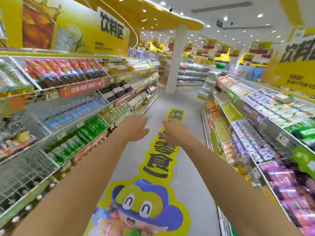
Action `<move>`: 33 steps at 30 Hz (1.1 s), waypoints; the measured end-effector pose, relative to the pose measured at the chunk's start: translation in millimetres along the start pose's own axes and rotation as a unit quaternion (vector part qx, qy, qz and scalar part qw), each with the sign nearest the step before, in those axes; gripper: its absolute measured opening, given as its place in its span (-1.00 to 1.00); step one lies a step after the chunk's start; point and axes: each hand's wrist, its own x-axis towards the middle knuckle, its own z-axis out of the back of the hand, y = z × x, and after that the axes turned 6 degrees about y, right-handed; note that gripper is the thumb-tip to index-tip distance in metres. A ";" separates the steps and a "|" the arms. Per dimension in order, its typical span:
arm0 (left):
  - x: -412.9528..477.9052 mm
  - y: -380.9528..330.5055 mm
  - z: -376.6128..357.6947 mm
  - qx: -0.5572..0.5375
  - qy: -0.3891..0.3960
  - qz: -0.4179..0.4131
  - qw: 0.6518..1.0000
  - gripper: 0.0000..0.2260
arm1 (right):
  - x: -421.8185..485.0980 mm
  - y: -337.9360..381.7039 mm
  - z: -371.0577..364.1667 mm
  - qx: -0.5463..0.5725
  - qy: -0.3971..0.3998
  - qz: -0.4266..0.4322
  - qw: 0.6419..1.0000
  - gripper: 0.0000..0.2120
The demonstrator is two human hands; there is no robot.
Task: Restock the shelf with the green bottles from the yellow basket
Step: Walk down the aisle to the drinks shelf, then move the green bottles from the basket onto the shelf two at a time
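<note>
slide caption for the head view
Left hand and right hand reach out empty along a drinks aisle, green bottles shelved left.

**Two hands out over the aisle floor**

The left hand (134, 128) and right hand (173, 133) are held forward side by side, near each other but apart. The floor decal (158, 160) runs beneath them. Left of the left hand stands a shelf unit (81, 90) with bottle rows (90, 128) on its tiers and a sign (110, 26) above it. A second shelf unit (231, 95) stands right of the right hand. A pillar (176, 58) stands well ahead of both.
</note>
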 end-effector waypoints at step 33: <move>-253.4 305.7 -196.8 -0.093 0.217 0.700 0.674 -0.60 | 298.6 525.7 -186.3 -0.031 0.186 0.660 0.727 -0.47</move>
